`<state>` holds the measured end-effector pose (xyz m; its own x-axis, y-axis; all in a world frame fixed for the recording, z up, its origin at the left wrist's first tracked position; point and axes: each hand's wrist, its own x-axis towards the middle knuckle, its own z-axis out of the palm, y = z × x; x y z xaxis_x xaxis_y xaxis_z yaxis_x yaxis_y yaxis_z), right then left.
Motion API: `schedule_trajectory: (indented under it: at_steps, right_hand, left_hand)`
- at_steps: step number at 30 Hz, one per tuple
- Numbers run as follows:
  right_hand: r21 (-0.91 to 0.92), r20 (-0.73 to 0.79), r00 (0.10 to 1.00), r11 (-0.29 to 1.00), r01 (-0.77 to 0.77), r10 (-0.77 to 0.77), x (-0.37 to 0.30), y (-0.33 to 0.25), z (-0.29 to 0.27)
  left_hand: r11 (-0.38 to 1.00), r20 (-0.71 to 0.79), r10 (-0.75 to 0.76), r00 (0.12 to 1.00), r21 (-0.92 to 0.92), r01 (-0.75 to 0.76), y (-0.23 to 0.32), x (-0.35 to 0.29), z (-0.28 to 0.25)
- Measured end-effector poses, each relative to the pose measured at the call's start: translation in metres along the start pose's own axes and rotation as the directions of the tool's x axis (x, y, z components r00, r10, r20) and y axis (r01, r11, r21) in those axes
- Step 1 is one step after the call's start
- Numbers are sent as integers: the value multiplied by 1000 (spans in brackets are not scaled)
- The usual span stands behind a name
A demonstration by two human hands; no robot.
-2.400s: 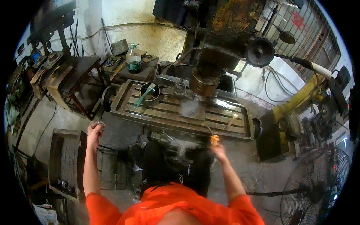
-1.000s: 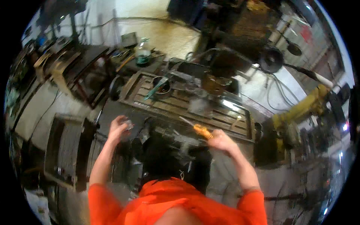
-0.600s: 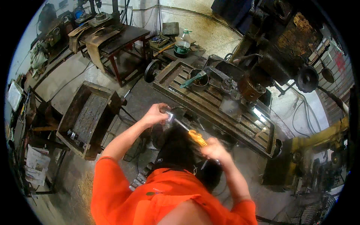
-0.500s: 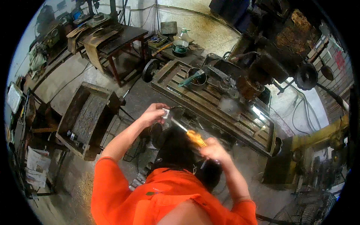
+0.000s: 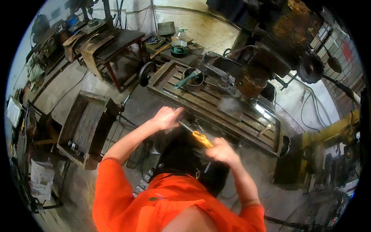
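Note:
My left hand (image 5: pixel 168 117) is closed, knuckles up, in front of the slotted machine table. Its fingers hide the small square silvery metal piece that showed in them half a second ago. My right hand (image 5: pixel 223 151) is wrapped round the rear of a yellow-handled tool (image 5: pixel 202 139) with a slim metal shaft. The shaft slants up and left, its tip at the fingers of my left hand. Whether the tip touches the piece is hidden. Below the hands lies a dark shape over my lap.
Beyond my hands stretches the slotted machine table (image 5: pixel 179 94), bearing a round pot (image 5: pixel 198 85) with a green-handled brush (image 5: pixel 187 80) across it. A wooden box (image 5: pixel 63 136) stands at left. Behind are a plastic jug (image 5: pixel 179 41) and a dark workbench (image 5: pixel 123 43). Machinery overhangs at right.
My left hand has turned over, so its back faces up and the metal piece is covered. The tool stays pointed at it in my right hand. The view has shifted slightly.

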<state>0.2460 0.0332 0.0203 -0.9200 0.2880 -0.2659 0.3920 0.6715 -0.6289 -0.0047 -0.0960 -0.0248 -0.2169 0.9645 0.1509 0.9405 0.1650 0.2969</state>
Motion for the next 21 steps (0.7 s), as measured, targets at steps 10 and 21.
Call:
schedule_trajectory:
  at_steps: [10, 21]
  right_hand:
    - [-308, 142, 948, 923, -230, 283, -4, 63, 86]
    - [-115, 52, 999, 993, 13, -7, -19, 44, 34]
  left_hand:
    - [473, 182, -374, 910, -806, 355, -3, -3, -1]
    - [132, 477, -351, 805, -826, 547, -20, -18, 36]
